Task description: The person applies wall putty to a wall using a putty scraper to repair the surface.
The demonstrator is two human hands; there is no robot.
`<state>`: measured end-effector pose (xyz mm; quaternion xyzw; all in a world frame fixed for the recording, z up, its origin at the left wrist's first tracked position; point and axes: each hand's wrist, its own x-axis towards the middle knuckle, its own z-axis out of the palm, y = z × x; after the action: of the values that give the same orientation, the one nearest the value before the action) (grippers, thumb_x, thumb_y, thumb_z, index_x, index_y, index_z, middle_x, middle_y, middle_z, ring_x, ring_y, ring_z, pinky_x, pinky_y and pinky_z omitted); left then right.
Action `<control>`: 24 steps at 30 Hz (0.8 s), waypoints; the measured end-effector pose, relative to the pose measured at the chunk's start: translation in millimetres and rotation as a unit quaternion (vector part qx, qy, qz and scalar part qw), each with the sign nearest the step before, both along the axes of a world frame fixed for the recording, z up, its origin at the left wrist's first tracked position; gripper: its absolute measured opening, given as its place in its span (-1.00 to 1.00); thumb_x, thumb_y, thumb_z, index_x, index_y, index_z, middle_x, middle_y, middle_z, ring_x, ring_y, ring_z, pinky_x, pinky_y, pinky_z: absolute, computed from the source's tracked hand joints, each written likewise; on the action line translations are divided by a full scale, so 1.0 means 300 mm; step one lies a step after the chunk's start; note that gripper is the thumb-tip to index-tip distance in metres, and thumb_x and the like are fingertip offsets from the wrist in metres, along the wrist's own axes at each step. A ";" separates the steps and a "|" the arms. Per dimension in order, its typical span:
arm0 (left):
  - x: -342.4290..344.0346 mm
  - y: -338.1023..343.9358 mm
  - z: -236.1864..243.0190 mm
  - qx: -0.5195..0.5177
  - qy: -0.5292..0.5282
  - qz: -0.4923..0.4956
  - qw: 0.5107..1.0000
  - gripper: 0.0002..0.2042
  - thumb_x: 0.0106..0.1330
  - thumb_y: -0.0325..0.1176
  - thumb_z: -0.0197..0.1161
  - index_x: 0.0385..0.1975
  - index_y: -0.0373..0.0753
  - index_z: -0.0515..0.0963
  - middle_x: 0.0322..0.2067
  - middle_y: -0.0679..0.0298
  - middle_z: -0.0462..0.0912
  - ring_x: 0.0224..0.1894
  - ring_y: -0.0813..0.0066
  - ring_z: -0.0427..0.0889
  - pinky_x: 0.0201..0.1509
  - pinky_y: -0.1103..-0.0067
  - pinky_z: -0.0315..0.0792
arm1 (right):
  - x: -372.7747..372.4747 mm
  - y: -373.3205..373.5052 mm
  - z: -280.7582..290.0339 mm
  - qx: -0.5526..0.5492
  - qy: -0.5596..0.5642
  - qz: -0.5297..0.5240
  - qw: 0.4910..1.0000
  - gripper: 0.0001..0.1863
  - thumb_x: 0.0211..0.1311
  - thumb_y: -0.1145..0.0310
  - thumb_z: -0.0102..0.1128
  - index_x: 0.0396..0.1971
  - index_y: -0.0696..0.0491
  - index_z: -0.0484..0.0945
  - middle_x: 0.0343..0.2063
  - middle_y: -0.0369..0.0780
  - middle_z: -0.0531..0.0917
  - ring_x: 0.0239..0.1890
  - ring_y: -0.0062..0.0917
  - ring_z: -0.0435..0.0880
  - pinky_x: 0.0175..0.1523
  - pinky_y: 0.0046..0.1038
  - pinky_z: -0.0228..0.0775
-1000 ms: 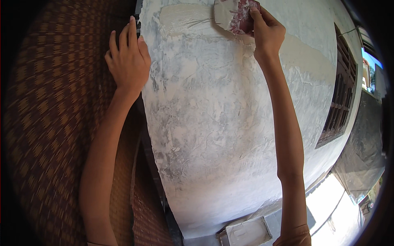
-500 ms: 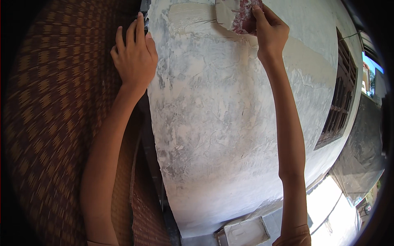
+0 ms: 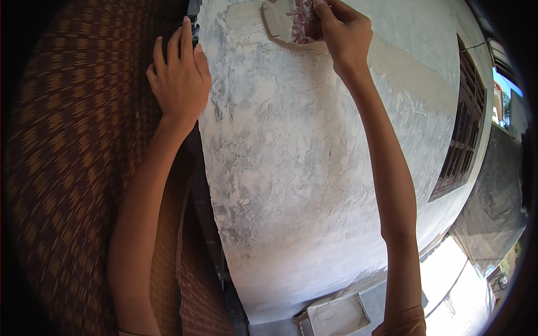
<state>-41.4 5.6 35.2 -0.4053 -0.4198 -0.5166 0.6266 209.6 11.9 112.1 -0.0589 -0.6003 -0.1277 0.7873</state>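
High on the pale, patchy plastered wall [image 3: 274,162], my right hand [image 3: 346,39] grips a flat reddish scraper [image 3: 291,22] smeared with off-white filler. The scraper lies against the wall next to a smooth, fresh-looking band of filler [image 3: 245,25]. My left hand [image 3: 180,73] rests at the wall's left edge with its fingers spread and nothing in them. Its fingertips reach a dark gap beside the edge. The far edge of the scraper is partly cut off by the top of the picture.
A woven brown mat panel [image 3: 73,145] stands close along the left. Below the wall sits a rectangular tray [image 3: 364,313] of pale filler. To the right are a dark wooden barred window [image 3: 462,123] and a dark sheet [image 3: 493,196].
My right hand has moved left along the wall with the scraper, and slightly up. My left hand stays nearly in place, a touch further left in the picture.
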 end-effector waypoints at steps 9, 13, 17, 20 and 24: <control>-0.008 0.009 0.001 0.007 0.006 0.004 1.000 -0.50 0.47 -0.18 -0.08 0.40 -0.08 0.22 0.26 0.24 0.41 0.34 -0.04 0.27 0.18 0.03 0.29 | 0.217 0.035 -0.007 -0.115 0.083 0.067 0.988 -0.62 0.23 0.34 0.29 0.00 0.23 0.62 -0.33 -0.15 0.73 -0.46 -0.53 0.72 -0.31 -0.49 0.62; -0.001 0.004 -0.001 0.004 0.005 -0.005 1.000 -0.49 0.51 -0.17 -0.13 0.44 -0.05 0.14 0.27 0.23 0.40 0.35 -0.02 0.27 0.25 -0.02 0.24 | 0.228 0.032 -0.026 -0.106 0.067 0.094 0.988 -0.61 0.24 0.35 0.28 0.01 0.24 0.61 -0.35 -0.16 0.73 -0.48 -0.54 0.72 -0.33 -0.50 0.62; -0.017 -0.004 -0.005 -0.003 -0.004 0.023 1.000 -0.49 0.50 -0.17 -0.12 0.42 -0.05 0.17 0.27 0.24 0.40 0.34 -0.03 0.28 0.21 0.01 0.27 | 0.056 -0.004 -0.055 -0.127 0.037 0.069 0.989 -0.65 0.28 0.32 0.25 -0.04 0.24 0.63 -0.40 -0.13 0.74 -0.48 -0.60 0.67 -0.34 -0.50 0.56; -0.008 0.014 0.000 -0.008 0.000 0.038 0.999 -0.50 0.48 -0.17 -0.09 0.41 -0.07 0.20 0.26 0.25 0.41 0.33 -0.04 0.29 0.18 0.04 0.30 | 0.067 0.031 -0.054 -0.103 0.033 0.026 0.994 -0.67 0.31 0.30 0.21 -0.07 0.24 0.65 -0.43 -0.11 0.75 -0.47 -0.66 0.61 -0.36 -0.50 0.50; -0.022 -0.008 -0.003 0.006 -0.006 0.040 0.999 -0.50 0.49 -0.16 -0.10 0.41 -0.08 0.20 0.26 0.25 0.41 0.33 -0.05 0.29 0.18 0.05 0.30 | 0.189 0.038 -0.032 -0.129 0.070 0.094 0.985 -0.62 0.24 0.33 0.29 -0.01 0.24 0.63 -0.36 -0.17 0.72 -0.51 -0.57 0.70 -0.31 -0.50 0.63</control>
<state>-48.1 3.3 34.5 -0.3809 -0.4362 -0.4961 0.6469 266.3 23.2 102.5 -0.1119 -0.5580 0.0293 0.8217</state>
